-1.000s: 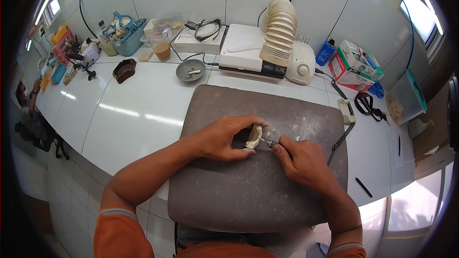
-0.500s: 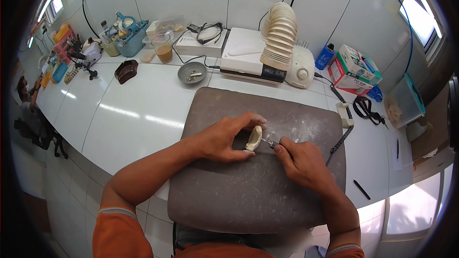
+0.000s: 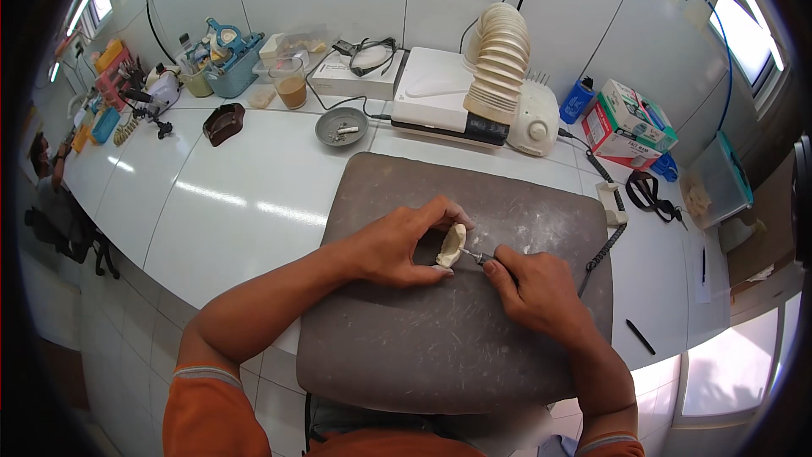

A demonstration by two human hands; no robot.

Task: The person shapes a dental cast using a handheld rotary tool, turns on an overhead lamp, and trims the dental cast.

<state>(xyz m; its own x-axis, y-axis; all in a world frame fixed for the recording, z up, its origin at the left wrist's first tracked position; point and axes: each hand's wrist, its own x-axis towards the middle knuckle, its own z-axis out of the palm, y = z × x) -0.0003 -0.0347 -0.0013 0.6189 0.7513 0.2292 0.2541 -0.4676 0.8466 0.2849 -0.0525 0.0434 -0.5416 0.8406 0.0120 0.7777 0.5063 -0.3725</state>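
Note:
My left hand point(image 3: 406, 245) grips a cream plaster dental model point(image 3: 452, 245) between thumb and fingers, over the middle of a brown padded mat point(image 3: 406, 347). The model is tilted on its side, its curved edge toward my left palm. In my right hand point(image 3: 537, 283) is a rotary handpiece point(image 3: 484, 258), held like a pen, its thin metal bur pointing left. The bur tip meets or nearly meets the model's right side. White dust lies on the mat beyond the handpiece, and some whitens my left fingertips.
A white dust extractor point(image 3: 436, 89) with a ribbed hose point(image 3: 499, 59) stands behind the mat. Beside it are a grey bowl point(image 3: 320, 129), a glass of brown liquid point(image 3: 292, 91) and a handpiece control unit point(image 3: 534, 123). A coiled cord point(image 3: 602, 250) runs along the right. A co-worker point(image 3: 51, 169) sits far left.
The model has turned slightly in my left fingers and its face shows a little differently. My right hand and the handpiece have barely shifted.

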